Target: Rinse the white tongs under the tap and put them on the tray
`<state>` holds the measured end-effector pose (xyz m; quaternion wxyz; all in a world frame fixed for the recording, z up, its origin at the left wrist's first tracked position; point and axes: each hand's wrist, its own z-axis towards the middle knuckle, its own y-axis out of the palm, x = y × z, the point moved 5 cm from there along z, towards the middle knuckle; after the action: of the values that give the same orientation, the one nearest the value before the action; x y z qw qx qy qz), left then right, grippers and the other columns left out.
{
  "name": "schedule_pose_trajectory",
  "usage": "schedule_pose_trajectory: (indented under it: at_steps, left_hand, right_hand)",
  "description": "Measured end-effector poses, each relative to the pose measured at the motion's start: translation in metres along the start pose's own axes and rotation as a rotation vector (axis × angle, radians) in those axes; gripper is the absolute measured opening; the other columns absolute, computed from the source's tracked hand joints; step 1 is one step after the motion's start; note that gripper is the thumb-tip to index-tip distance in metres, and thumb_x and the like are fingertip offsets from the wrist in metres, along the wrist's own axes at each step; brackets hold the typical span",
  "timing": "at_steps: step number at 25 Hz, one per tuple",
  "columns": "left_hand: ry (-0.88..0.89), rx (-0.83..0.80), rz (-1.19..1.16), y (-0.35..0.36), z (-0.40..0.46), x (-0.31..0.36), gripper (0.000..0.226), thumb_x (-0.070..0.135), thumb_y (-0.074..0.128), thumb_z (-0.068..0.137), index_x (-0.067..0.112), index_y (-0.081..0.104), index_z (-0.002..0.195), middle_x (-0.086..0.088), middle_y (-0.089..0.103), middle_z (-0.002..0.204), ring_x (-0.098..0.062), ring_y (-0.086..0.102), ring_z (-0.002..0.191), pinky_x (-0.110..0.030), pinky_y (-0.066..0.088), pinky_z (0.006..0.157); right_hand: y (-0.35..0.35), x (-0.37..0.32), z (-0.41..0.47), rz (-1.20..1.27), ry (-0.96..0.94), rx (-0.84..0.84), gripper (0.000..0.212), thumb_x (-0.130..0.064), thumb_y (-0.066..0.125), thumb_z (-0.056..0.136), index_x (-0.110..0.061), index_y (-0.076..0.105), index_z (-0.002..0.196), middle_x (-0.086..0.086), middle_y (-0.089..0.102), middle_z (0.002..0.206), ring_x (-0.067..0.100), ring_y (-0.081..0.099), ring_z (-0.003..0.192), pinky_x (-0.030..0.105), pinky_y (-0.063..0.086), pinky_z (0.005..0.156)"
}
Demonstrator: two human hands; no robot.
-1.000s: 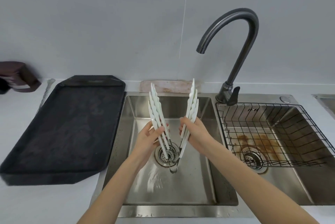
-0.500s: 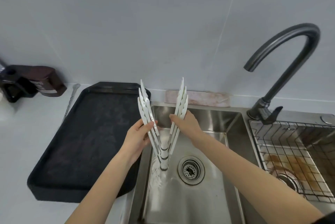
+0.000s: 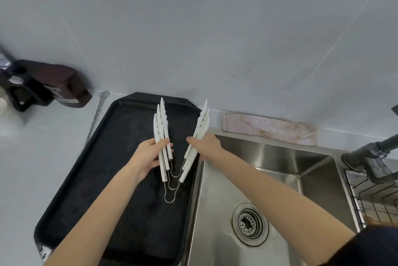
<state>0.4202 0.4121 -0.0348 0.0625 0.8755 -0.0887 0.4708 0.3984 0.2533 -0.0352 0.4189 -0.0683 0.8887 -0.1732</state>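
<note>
Grey tiled wall, pale counter, steel sink (image 3: pixel 269 158). White tongs (image 3: pixel 160 127) are held over the black tray (image 3: pixel 120 158), tips pointed wallward, each side pinched by left hand (image 3: pixel 148 155) and right hand (image 3: pixel 206 146).

The tray (image 3: pixel 86 179) lies left of the sink (image 3: pixel 269 158); both hands hold tongs (image 3: pixel 160 127) over the tray

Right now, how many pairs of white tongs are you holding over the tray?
3, judging by three wire loops. All are bunched together above the black tray, left hand gripping one set of arms, right hand the other.
</note>
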Motion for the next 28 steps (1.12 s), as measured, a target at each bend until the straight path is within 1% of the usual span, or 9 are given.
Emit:
schedule_pose_trajectory:
  at_steps: [4,6,9,11,13,19,21,25,28]
  left_hand:
    - [0.044,0.172,0.282,-0.017,0.016,-0.003,0.02,0.022,0.058,0.086,0.007,0.059,0.098,-0.006,0.065,0.084,-0.022,0.065,0.081,-0.033,0.054,0.072]
    - [0.054,0.244,0.426,-0.021,0.021,-0.004,0.024,0.02,0.057,0.085,0.003,0.057,0.102,-0.008,0.065,0.085,-0.025,0.063,0.087,-0.036,0.051,0.079]
    - [0.044,0.304,0.635,-0.023,0.025,-0.004,0.025,0.022,0.053,0.084,0.001,0.053,0.097,-0.01,0.059,0.091,-0.028,0.057,0.09,-0.033,0.041,0.072]
    - [0.065,0.325,0.746,-0.022,0.026,-0.003,0.024,0.024,0.051,0.084,0.0,0.05,0.087,-0.014,0.056,0.088,-0.034,0.058,0.092,-0.033,0.039,0.069]
    - [0.084,0.35,0.844,-0.021,0.027,-0.004,0.029,0.026,0.051,0.084,-0.003,0.051,0.09,-0.02,0.057,0.096,-0.038,0.057,0.094,-0.034,0.038,0.069]
    - [0.108,0.369,0.95,-0.015,0.022,-0.009,0.059,0.025,0.055,0.087,-0.005,0.029,0.131,-0.025,0.036,0.132,-0.041,0.045,0.114,-0.039,0.038,0.08]
    - [0.149,0.392,0.935,-0.015,0.021,-0.007,0.072,0.022,0.057,0.087,-0.005,0.016,0.14,-0.026,0.033,0.138,-0.04,0.042,0.122,-0.043,0.04,0.088]
    - [0.173,0.374,0.969,-0.013,0.02,-0.004,0.055,0.021,0.055,0.087,-0.006,0.03,0.129,-0.024,0.039,0.133,-0.038,0.043,0.119,-0.045,0.041,0.088]
    - [0.149,0.372,1.057,-0.01,0.013,0.001,0.06,0.026,0.053,0.088,-0.004,0.027,0.133,-0.023,0.037,0.135,-0.037,0.038,0.123,-0.047,0.038,0.093]
  right_hand:
    - [0.021,-0.005,0.013,-0.03,0.02,-0.037,0.046,-0.03,0.058,0.085,-0.002,0.048,0.12,-0.001,0.048,0.076,0.01,0.048,0.059,0.018,0.044,0.047]
    - [0.026,-0.006,0.015,-0.029,0.034,-0.018,0.051,-0.028,0.06,0.084,-0.002,0.039,0.122,0.004,0.054,0.088,0.014,0.051,0.064,0.019,0.044,0.047]
    - [0.028,-0.007,0.017,-0.045,0.014,0.006,0.05,-0.021,0.061,0.084,0.0,0.038,0.123,0.017,0.057,0.118,0.022,0.058,0.084,0.029,0.056,0.062]
    - [0.029,-0.009,0.014,-0.098,-0.023,0.025,0.05,-0.017,0.058,0.084,0.002,0.034,0.124,0.021,0.053,0.123,0.03,0.06,0.097,0.038,0.055,0.083]
    - [0.03,-0.012,0.009,-0.208,-0.097,0.067,0.05,-0.013,0.055,0.085,0.003,0.03,0.126,0.023,0.046,0.126,0.033,0.054,0.103,0.038,0.049,0.084]
    - [0.03,-0.018,-0.005,-0.439,-0.311,0.149,0.06,-0.004,0.045,0.089,0.0,0.016,0.141,0.019,0.034,0.127,0.024,0.045,0.076,0.028,0.036,0.066]
    - [0.028,-0.016,-0.005,-0.443,-0.312,0.133,0.058,-0.005,0.044,0.09,-0.002,0.018,0.141,0.018,0.033,0.13,0.03,0.052,0.087,0.028,0.035,0.069]
    - [0.026,-0.013,-0.004,-0.439,-0.322,0.085,0.057,-0.01,0.045,0.089,-0.004,0.022,0.141,0.017,0.035,0.132,0.032,0.051,0.105,0.029,0.034,0.077]
    - [0.016,-0.013,-0.01,-0.431,-0.312,0.079,0.048,-0.015,0.043,0.091,-0.006,0.031,0.137,0.016,0.039,0.133,0.032,0.05,0.11,0.033,0.039,0.084]
